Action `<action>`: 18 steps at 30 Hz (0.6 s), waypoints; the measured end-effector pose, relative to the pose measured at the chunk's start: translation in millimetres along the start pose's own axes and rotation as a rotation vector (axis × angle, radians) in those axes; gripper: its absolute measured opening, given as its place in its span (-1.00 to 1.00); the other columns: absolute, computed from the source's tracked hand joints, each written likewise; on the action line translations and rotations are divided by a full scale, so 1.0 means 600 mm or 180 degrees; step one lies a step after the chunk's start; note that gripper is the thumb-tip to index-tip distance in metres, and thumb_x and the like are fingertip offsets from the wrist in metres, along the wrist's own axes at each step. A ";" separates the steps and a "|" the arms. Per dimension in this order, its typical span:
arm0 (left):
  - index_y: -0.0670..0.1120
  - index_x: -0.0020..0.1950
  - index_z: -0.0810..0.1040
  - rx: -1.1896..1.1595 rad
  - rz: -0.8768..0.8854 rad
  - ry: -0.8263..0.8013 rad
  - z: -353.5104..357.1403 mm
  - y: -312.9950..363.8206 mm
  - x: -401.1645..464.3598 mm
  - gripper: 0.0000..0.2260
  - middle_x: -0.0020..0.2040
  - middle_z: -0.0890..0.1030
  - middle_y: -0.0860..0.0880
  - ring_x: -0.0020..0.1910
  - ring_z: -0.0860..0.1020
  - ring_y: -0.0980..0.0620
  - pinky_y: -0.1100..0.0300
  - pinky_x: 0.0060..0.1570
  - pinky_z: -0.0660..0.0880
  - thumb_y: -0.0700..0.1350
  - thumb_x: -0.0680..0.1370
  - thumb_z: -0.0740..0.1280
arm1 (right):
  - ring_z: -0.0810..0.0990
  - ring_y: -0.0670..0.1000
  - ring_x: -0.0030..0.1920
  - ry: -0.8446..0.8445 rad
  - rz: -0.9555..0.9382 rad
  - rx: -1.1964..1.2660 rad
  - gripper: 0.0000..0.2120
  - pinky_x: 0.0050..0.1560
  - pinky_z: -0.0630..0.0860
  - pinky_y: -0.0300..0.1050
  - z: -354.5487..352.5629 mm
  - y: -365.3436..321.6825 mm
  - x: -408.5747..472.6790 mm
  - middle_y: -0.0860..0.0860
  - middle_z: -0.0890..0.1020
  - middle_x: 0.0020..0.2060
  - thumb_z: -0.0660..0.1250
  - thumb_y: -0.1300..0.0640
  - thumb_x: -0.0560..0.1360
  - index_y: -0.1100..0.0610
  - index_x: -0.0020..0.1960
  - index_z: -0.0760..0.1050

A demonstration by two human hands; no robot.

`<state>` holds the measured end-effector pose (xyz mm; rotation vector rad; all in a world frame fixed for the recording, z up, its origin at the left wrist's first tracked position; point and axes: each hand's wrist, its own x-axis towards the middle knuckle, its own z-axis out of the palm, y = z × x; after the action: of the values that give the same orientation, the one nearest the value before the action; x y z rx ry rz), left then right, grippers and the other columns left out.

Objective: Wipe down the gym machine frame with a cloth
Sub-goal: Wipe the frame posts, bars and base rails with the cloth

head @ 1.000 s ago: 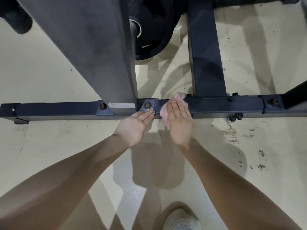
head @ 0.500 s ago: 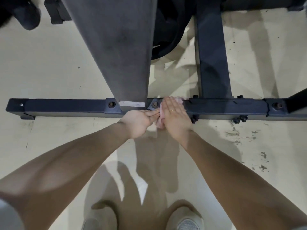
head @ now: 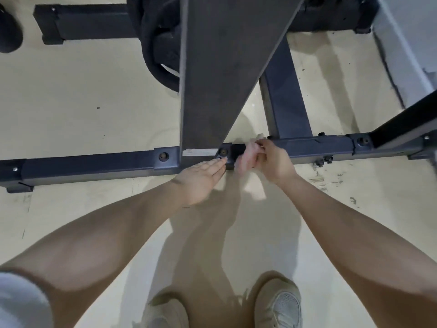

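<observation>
The gym machine frame's dark floor bar (head: 94,165) runs left to right across the floor, with a wide dark upright (head: 220,74) rising from its middle. My left hand (head: 201,178) lies flat with straight fingers, its tips touching the bar at a bolted bracket (head: 223,152). Just to the right, my right hand (head: 275,160) grips a pale pink cloth (head: 247,157) against the bar. The cloth is blurred and partly hidden by my fingers.
A second frame bar (head: 286,107) runs back from the floor bar to a rear bar (head: 89,22). A black weight plate (head: 160,43) stands behind the upright. A grey wall base (head: 406,43) is at the right. My two shoes (head: 279,304) stand on the beige floor.
My right hand went from pressing flat on the cloth to curling round it and bunching it. My left hand's fingers straightened. The view pulled back and upward.
</observation>
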<state>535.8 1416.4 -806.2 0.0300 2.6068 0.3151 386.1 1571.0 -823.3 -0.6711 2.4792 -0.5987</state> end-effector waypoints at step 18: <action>-0.22 0.53 -0.15 0.0209 -0.0328 0.0251 0.025 0.047 0.033 -0.52 0.55 -0.21 -0.16 0.53 -0.17 -0.07 0.16 0.43 0.01 -0.28 0.62 -0.09 | 0.09 0.13 0.52 -0.0076 -0.0825 -0.1485 -0.48 0.51 -0.04 0.08 0.092 -0.013 0.015 0.08 0.17 0.53 -0.01 0.12 0.58 0.16 0.53 0.13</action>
<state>525.1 1448.9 -822.2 -0.0958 2.6845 0.1978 413.3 1544.4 -865.4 -1.1798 2.5457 -0.0891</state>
